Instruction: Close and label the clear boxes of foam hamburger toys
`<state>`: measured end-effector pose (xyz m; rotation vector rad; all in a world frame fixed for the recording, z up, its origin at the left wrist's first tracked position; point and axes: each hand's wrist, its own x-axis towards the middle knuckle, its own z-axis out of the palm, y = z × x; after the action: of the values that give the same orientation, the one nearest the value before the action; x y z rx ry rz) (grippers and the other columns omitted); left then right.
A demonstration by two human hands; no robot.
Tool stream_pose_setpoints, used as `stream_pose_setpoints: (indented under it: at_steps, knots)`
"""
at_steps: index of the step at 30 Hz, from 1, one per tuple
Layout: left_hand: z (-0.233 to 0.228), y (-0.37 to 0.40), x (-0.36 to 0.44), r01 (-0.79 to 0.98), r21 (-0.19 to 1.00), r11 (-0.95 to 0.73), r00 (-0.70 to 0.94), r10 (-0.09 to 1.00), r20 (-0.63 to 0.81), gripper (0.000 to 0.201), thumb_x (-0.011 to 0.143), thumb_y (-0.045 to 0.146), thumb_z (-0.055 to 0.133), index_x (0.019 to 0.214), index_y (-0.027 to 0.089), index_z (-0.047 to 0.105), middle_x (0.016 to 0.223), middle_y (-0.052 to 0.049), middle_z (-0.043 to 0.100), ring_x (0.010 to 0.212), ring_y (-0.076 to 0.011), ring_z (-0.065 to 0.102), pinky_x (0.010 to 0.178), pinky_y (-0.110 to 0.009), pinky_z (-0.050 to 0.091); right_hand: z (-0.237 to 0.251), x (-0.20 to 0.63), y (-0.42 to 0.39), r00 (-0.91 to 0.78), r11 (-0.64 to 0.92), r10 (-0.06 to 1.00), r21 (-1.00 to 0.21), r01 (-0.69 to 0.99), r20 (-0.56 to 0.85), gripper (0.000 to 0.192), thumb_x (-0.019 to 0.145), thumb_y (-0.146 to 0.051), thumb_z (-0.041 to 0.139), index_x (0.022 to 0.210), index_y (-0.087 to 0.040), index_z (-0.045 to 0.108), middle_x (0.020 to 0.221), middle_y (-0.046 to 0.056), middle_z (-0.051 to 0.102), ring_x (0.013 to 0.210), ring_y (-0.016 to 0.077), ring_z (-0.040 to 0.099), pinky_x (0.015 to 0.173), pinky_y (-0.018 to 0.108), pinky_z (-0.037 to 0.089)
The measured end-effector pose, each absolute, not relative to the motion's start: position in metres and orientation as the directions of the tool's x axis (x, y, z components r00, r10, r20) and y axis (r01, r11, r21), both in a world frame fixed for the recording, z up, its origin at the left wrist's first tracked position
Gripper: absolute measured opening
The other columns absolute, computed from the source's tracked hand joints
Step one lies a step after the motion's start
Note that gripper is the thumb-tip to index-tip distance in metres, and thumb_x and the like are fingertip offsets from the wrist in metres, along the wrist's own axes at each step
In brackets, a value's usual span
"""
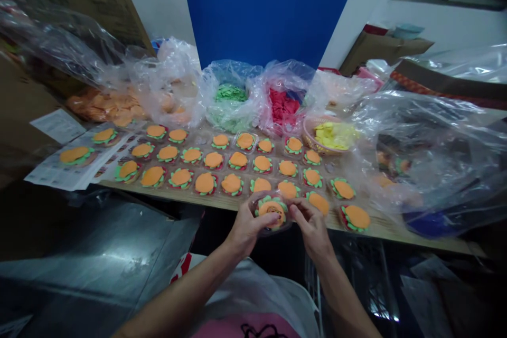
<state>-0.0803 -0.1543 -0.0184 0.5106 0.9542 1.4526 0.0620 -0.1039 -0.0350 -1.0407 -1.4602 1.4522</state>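
In the head view, the left hand (244,228) is closed around a clear package (287,221), its thumb lying on the orange burger-shaped piece (266,206) inside. The right hand (316,228) has its fingers bent close together at the package's right edge; whether they pinch it, I cannot tell. The package is held above the front edge of the table (382,226). Behind are rows of similar packages (238,160), then a basket (311,139) containing yellow pieces (330,135).
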Motion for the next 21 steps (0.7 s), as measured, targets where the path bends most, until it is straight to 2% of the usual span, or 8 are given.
stream_pose_setpoints:
  at_steps: [8, 21]
  knots:
    - [-0.02, -0.16, -0.079, -0.479, 0.857, 0.193, -0.029, 0.972, -0.235, 0.043, 0.056, 0.015, 0.074, 0.094, 0.015, 0.054, 0.081, 0.0, 0.061, 0.072, -0.0102, 0.055, 0.069, -0.021, 0.044, -0.025, 0.053, -0.102, -0.326, 0.017, 0.945, -0.999, 0.035, 0.004, 0.014, 0.079, -0.031, 0.056, 0.073, -0.018, 0.055, 0.066, -0.003, 0.05, 0.062, 0.0106, 0.044, 0.057, 0.021, 0.035]
    - [-0.028, -0.162, -0.077, -0.414, 0.887, 0.204, 0.0, 0.974, -0.225, 0.047, 0.057, 0.018, 0.074, 0.098, 0.014, 0.053, 0.084, -0.001, 0.06, 0.072, -0.0111, 0.055, 0.07, -0.022, 0.043, -0.041, 0.057, -0.111, -0.278, 0.006, 0.961, -0.999, 0.046, -0.007, 0.019, 0.08, -0.033, 0.053, 0.069, -0.018, 0.05, 0.062, -0.004, 0.043, 0.057, 0.0103, 0.038, 0.053, 0.021, 0.032]
